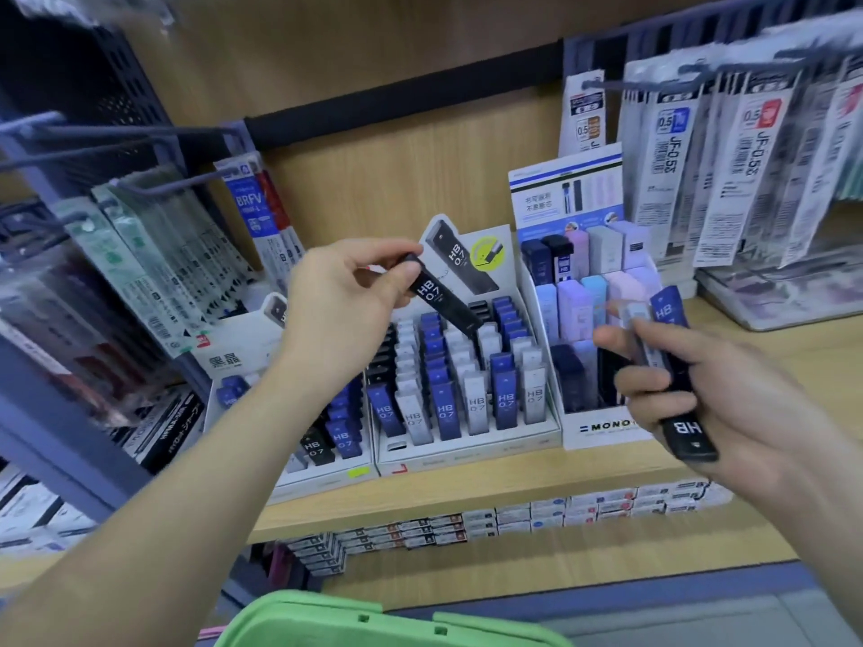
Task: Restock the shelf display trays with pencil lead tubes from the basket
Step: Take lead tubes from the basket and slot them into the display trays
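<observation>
Your left grip [345, 310] pinches a black tube [441, 298]; stand it upright before slotting into the tray [467, 452]; right grip [728, 394] clamped on spare tubes [672, 338].

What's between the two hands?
In the head view, the display tray of blue and white tubes stands between the left hand, pinching a black tube, and the right hand, gripping several tubes.

Bright, even light, probably from overhead; soft shadows. Motion blur on right hand [728, 394] and left hanging packets [70, 291]; wide-angle bending at edges.
</observation>
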Tool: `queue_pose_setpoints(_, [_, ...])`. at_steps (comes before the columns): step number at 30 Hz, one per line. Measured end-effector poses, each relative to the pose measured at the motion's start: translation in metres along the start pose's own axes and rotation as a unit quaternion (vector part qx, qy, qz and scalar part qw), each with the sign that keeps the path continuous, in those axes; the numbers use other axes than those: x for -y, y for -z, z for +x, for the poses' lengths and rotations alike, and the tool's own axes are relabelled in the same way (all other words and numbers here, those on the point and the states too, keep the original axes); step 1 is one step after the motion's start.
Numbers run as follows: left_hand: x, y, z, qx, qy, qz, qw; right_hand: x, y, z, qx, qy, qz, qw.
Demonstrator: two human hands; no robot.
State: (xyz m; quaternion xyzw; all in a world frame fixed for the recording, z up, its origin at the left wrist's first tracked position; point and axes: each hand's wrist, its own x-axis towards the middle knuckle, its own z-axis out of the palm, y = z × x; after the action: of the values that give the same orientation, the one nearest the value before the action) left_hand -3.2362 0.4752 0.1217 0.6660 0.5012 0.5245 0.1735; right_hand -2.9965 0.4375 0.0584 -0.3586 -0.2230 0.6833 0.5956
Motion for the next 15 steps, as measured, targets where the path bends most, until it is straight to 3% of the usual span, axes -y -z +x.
queue_pose_setpoints(15, [0.024, -0.024, 0.002, 0.046, -0.071, 0.074, 0.994, -0.024, -0.006, 0.009, 0.062, -0.006, -0.153, 0.986])
